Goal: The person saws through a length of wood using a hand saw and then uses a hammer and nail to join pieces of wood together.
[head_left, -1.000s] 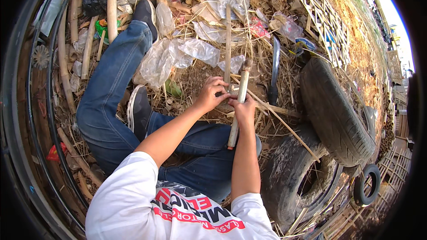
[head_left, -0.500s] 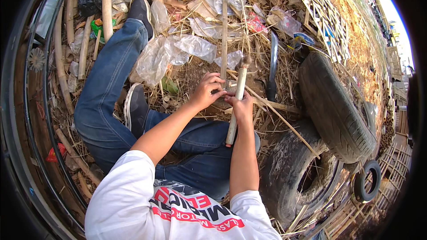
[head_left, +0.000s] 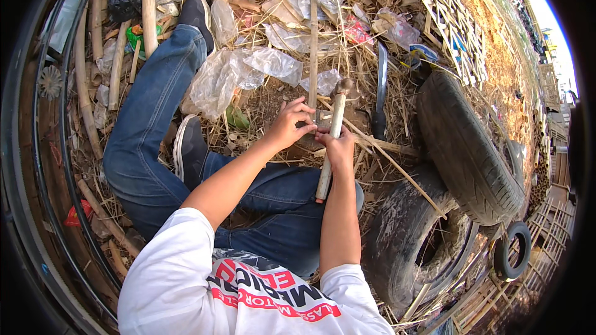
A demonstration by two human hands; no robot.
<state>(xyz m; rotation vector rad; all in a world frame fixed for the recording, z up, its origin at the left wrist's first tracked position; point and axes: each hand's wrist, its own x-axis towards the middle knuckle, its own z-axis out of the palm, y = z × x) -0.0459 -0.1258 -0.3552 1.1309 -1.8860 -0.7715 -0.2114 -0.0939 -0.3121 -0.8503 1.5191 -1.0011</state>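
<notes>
Fingers (head_left: 301, 115) work above straw-littered dirt ground (head_left: 273, 96) beside old tyres (head_left: 465, 149).

Jeans (head_left: 149, 142) blue. Shirt (head_left: 186, 279) white w/ red + black letters. Shoes (head_left: 189, 149) black, white edge. Stick w/ hammer head (head_left: 331, 142) pale tan. Tyres (head_left: 465, 149) black, grey dust. Plastic bags (head_left: 242, 71) clear. Straw (head_left: 372, 149) yellow-brown. Big knife (head_left: 380, 93) dark. Lattice (head_left: 456, 31) pale wood.

Both forearms reaching forward, left hand (head_left: 290, 125) fingers curled and pinching, right hand (head_left: 335, 147) closed in a grip
</notes>
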